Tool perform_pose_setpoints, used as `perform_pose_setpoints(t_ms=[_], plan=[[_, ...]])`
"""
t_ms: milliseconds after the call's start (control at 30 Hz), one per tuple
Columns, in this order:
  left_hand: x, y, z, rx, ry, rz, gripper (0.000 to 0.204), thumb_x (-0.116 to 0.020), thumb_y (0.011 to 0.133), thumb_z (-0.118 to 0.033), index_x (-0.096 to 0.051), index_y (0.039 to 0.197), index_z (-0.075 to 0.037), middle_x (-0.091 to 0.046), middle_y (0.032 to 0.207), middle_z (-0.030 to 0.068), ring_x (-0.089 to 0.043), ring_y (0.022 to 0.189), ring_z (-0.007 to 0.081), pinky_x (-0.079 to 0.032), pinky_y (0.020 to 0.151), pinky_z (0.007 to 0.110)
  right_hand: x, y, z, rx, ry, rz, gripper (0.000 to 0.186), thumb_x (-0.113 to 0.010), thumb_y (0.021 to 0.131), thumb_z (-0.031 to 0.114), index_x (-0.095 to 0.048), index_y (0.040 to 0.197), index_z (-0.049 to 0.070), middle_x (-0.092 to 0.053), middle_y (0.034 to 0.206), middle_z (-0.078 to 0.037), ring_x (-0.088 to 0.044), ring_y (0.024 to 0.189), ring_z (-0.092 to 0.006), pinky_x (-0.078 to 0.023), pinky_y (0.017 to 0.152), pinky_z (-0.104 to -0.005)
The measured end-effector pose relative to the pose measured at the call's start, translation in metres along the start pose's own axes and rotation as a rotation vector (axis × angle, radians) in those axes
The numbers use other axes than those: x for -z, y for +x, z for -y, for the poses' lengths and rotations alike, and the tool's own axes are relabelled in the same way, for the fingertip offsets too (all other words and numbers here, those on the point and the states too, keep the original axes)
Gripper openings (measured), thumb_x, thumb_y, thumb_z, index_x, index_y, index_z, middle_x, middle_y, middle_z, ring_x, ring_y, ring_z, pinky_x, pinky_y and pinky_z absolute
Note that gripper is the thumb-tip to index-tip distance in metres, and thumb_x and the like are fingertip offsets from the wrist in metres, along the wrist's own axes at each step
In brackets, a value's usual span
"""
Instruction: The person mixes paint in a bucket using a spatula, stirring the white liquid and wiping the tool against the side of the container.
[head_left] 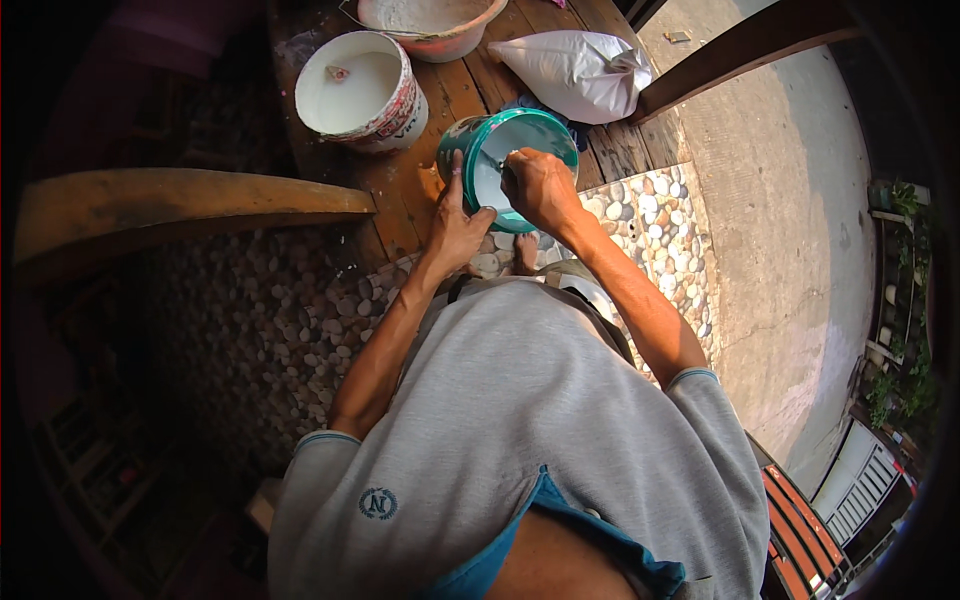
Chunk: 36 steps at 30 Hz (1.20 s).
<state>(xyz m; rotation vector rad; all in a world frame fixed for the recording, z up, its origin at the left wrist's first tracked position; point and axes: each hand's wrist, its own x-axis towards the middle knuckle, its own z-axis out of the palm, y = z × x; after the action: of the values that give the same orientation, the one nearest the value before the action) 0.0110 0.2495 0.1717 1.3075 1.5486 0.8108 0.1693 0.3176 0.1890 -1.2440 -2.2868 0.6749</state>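
A green plastic bucket (535, 132) with white stuff inside stands tilted toward me at the front edge of the wooden table. Against its left side and near rim rests my left hand (459, 228), gripping it with the fingers spread along the wall. My right hand (541, 192) is closed over the bucket's opening, around a small dark handle. What that handle belongs to is mostly hidden by the fist.
On the wooden table (395, 205) stand a white bucket (403, 112) of white material, a wide basin (462, 45) and a white sack (580, 72). A wooden post (200, 192) rises at left, another beam (745, 60) at right. Pebbled paving (660, 225) lies below.
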Motion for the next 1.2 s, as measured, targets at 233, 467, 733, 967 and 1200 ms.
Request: perform_pose_setpoints(t_ms=[233,467,733,967,1200], plan=[[-0.002,-0.001,0.015,-0.118,-0.042,-0.041,0.089,-0.060,0.081,-0.004,-0.005,0.152,-0.003,-0.052,0.129,0.0270,-0.057,0.112,0.0328,-0.045,0.096,0.036,0.002,-0.026,-0.017,-0.023,-0.009,0.165,0.010,-0.059,0.075,0.008,-0.061,0.075,-0.002,-0.064,0.079,-0.023,-0.063,0.073,-0.0415,-0.051,0.065,-0.0479],[-0.008,-0.001,0.009,-0.164,0.048,-0.058,0.090,-0.060,0.081,-0.004,-0.005,0.152,-0.003,-0.052,0.129,0.0268,-0.057,0.112,0.0339,-0.044,0.097,0.037,0.009,0.000,-0.034,-0.060,-0.119,-0.066,0.014,-0.059,0.078,0.012,-0.061,0.080,-0.002,-0.063,0.080,-0.022,-0.063,0.075,-0.0411,-0.051,0.066,-0.0481],[-0.002,0.001,-0.002,-0.055,-0.100,0.019,0.089,-0.057,0.081,-0.003,-0.004,0.152,-0.003,-0.054,0.127,0.0216,-0.055,0.112,0.0269,-0.042,0.099,0.034,0.000,-0.019,-0.015,0.085,-0.019,0.091,0.011,-0.060,0.076,0.007,-0.063,0.083,-0.001,-0.062,0.078,-0.019,-0.064,0.072,-0.0393,-0.052,0.064,-0.0462],[-0.003,0.001,0.007,-0.102,-0.026,-0.007,0.090,-0.060,0.082,-0.006,-0.003,0.152,-0.004,-0.056,0.125,0.0232,-0.059,0.109,0.0299,-0.045,0.096,0.035,0.022,-0.014,-0.029,0.073,-0.070,0.039,0.014,-0.060,0.078,0.010,-0.064,0.088,0.001,-0.063,0.083,-0.018,-0.064,0.073,-0.0382,-0.052,0.065,-0.0456],[-0.004,-0.001,-0.007,0.007,-0.085,0.044,0.088,-0.054,0.081,0.001,-0.004,0.153,-0.004,-0.047,0.136,0.0187,-0.047,0.122,0.0234,-0.037,0.105,0.033,0.011,-0.018,-0.044,0.008,-0.151,0.022,0.014,-0.059,0.079,0.012,-0.064,0.083,-0.001,-0.064,0.080,-0.020,-0.064,0.075,-0.0393,-0.052,0.066,-0.0463]])
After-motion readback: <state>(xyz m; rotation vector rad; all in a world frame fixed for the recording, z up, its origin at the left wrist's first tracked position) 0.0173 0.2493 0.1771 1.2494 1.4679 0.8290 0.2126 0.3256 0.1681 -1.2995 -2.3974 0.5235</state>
